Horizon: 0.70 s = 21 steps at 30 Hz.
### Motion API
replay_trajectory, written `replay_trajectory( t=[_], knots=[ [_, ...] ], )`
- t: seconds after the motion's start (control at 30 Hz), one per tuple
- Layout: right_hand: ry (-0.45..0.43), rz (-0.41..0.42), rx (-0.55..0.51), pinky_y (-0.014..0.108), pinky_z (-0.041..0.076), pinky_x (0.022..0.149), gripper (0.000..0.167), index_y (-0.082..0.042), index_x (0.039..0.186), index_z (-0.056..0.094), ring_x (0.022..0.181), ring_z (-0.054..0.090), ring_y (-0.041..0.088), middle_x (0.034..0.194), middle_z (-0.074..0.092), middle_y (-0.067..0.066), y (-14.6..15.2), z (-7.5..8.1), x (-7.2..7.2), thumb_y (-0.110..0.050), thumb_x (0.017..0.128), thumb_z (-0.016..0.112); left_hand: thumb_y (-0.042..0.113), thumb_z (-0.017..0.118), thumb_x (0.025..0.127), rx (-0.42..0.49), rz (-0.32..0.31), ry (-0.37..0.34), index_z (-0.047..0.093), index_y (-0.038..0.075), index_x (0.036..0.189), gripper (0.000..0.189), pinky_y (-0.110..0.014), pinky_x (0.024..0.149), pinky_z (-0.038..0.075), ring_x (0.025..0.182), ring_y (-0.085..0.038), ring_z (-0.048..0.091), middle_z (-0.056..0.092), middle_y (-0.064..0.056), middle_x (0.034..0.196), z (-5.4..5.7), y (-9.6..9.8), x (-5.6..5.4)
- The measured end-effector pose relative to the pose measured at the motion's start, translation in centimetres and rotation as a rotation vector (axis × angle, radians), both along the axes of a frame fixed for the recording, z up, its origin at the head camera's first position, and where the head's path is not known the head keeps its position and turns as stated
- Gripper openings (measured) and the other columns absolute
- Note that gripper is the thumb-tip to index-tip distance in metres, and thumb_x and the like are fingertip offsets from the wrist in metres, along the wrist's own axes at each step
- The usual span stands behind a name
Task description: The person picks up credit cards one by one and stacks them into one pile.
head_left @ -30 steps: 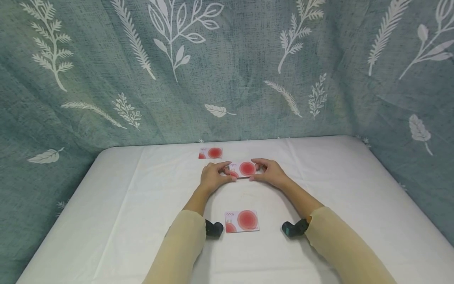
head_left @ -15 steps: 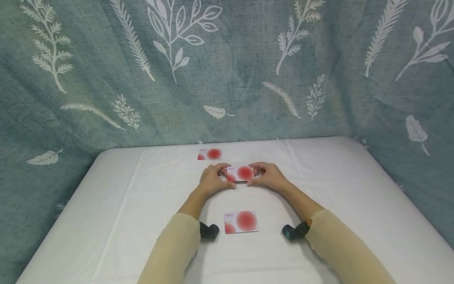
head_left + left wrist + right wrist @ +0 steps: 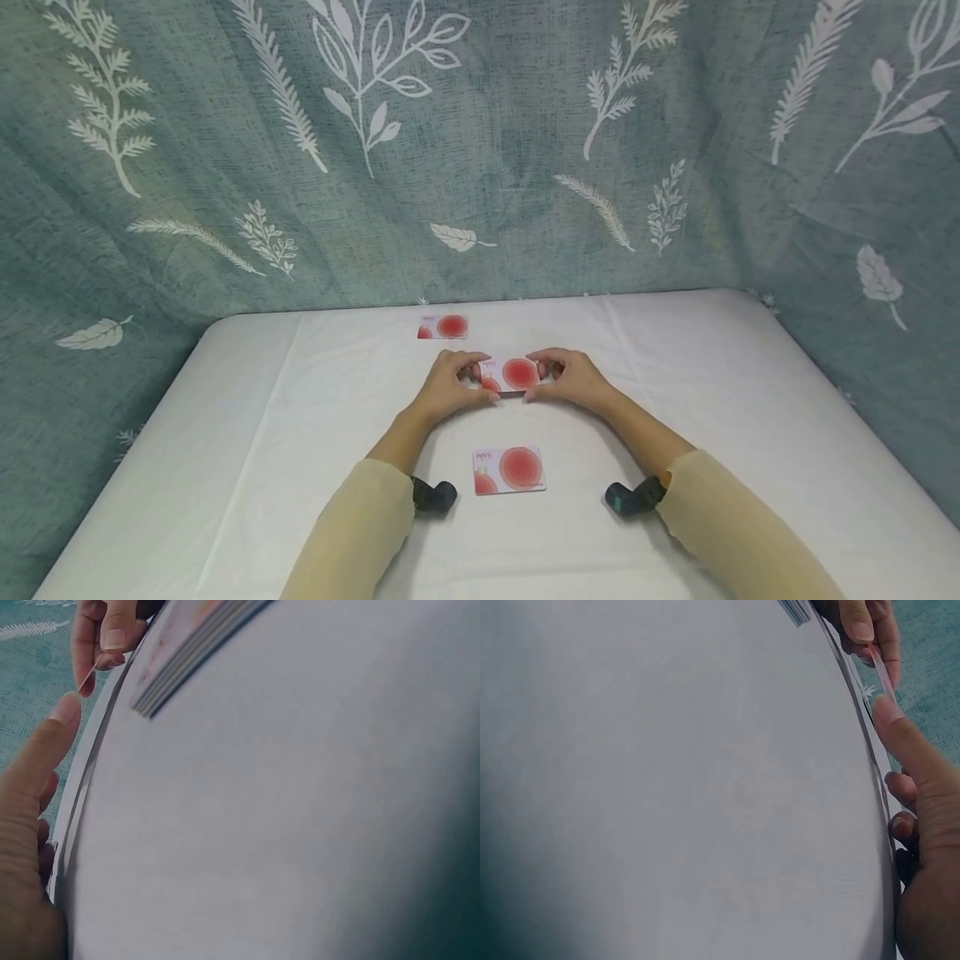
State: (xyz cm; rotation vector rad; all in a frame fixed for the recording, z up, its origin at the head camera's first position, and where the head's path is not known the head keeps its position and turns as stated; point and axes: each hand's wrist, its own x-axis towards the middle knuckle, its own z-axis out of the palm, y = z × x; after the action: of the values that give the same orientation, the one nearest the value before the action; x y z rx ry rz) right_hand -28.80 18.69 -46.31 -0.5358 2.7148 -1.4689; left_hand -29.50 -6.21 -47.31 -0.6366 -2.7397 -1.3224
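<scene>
A white plastic card [image 3: 512, 375] with red circles is held between both hands above the table, in the head view. My left hand [image 3: 442, 385] pinches its left end between thumb and fingers. At the right end, my right hand [image 3: 573, 379] grips it the same way. Both wrist views show the card nearly edge-on, as a thin pale strip [image 3: 883, 673]. Closer to me lies a matching stack of cards [image 3: 509, 470], whose layered edges show in the left wrist view. Another such card [image 3: 442, 327] lies farther back, to the left of the held one.
A white cloth covers the table [image 3: 225, 467]. Behind it and along the sides hangs a green curtain [image 3: 510, 167] with white leaf prints. Dark wrist cameras [image 3: 435, 497] stick out from both sleeves, on either side of the stack.
Both hands have drawn the held card a little nearer to me, away from the far card. The stack and the far card have stayed in place.
</scene>
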Motion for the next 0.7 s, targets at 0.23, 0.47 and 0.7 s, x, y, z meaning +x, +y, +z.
replay_trajectory(
  t=[0.23, 0.47, 0.7],
  knots=[
    [0.021, 0.020, 0.008, 0.021, 0.038, 0.062, 0.056, -0.007, 0.109, 0.068, 0.070, 0.043, 0.013, 0.081, 0.058, 0.004, 0.1, 0.1, 0.4, -0.025, 0.061, 0.090, 0.035, 0.087, 0.062, 0.042, 0.004, 0.032, 0.068, 0.016, 0.111, 0.056, -0.033, 0.083, 0.042, 0.091, -0.013, 0.042, 0.054, 0.007, 0.084, 0.0, -0.1, 0.4],
    [0.075, 0.048, 0.034, 0.022, 0.038, 0.061, 0.056, -0.008, 0.109, 0.066, 0.067, 0.042, 0.012, 0.081, 0.057, 0.002, 0.1, 0.7, 0.9, -0.026, 0.060, 0.090, 0.029, 0.089, 0.062, 0.076, -0.007, 0.082, 0.068, 0.013, 0.108, 0.053, -0.033, 0.084, 0.041, 0.092, -0.013, 0.043, 0.056, 0.006, 0.081, 0.2, -0.3, 0.9],
    [0.117, 0.076, 0.055, 0.021, 0.038, 0.062, 0.059, -0.005, 0.110, 0.065, 0.069, 0.043, 0.014, 0.083, 0.057, 0.003, 0.0, 1.0, 1.3, -0.026, 0.061, 0.089, 0.023, 0.089, 0.061, 0.097, -0.014, 0.111, 0.068, 0.011, 0.104, 0.049, -0.032, 0.081, 0.040, 0.092, -0.013, 0.042, 0.056, 0.004, 0.080, 0.3, -0.5, 1.5]
  ],
)
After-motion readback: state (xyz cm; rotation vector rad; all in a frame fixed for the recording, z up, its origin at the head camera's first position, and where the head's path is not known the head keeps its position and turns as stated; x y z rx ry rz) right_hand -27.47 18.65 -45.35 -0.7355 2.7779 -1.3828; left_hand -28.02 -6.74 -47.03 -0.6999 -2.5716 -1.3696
